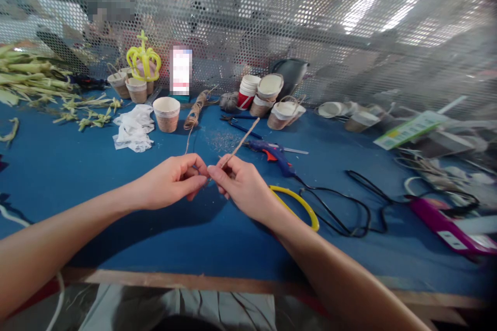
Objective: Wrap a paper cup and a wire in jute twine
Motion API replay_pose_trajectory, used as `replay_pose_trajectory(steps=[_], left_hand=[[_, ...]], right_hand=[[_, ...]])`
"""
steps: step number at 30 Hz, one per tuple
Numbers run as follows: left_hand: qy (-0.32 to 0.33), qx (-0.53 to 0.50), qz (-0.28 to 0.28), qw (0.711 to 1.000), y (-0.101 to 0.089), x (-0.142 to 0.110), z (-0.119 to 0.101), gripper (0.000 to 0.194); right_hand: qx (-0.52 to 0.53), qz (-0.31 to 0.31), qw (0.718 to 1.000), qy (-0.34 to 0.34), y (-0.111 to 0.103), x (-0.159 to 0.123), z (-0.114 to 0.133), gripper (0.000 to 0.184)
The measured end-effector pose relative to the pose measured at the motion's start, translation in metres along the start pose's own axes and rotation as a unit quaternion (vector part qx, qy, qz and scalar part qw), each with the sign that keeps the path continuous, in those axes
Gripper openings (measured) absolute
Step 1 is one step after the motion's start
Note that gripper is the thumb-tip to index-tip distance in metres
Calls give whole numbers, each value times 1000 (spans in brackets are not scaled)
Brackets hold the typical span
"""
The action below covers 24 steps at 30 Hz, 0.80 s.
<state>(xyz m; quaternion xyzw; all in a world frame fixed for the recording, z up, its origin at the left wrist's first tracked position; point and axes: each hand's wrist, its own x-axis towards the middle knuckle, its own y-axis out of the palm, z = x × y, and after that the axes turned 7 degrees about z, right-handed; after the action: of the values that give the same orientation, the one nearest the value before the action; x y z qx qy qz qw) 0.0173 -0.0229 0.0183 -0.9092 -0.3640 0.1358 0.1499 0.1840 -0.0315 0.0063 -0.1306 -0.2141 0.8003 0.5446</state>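
Note:
In the middle of the head view, my left hand [173, 182] and my right hand [244, 186] meet fingertip to fingertip above the blue table. Between the right thumb and fingers is a thin tan stick [245, 138], slanting up to the right; it may be wrapped in twine. A strand of twine [188, 142] runs from the bundle of twine [197, 108] down to my left hand, whose fingers are pinched. Where strand and stick meet is hidden by the fingertips. Beyond the right hand lies a blue glue gun [274, 153] with a red trigger.
A twine-covered cup [166, 115] stands beside crumpled white cloth [134, 128]. Pliers [243, 124] lie behind the glue gun. A yellow ring [300, 201] and black cable [349, 232] are at right, near a purple power strip [446, 225]. Dried husks [31, 72] fill the far left.

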Motion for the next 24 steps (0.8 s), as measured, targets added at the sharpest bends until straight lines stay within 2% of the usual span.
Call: replay_pose_trajectory(steps=[8, 15, 24], left_hand=[[-6, 13, -4, 1000, 1, 2, 8, 22], [-7, -47, 23, 999, -2, 3, 7, 24], [-16, -71, 32, 997, -3, 3, 4, 21]], right_hand=[[-20, -12, 1000, -16, 6, -1, -1, 23], [133, 65, 989, -23, 3, -1, 1, 17], [188, 72, 979, 20, 1, 0, -3, 21]])
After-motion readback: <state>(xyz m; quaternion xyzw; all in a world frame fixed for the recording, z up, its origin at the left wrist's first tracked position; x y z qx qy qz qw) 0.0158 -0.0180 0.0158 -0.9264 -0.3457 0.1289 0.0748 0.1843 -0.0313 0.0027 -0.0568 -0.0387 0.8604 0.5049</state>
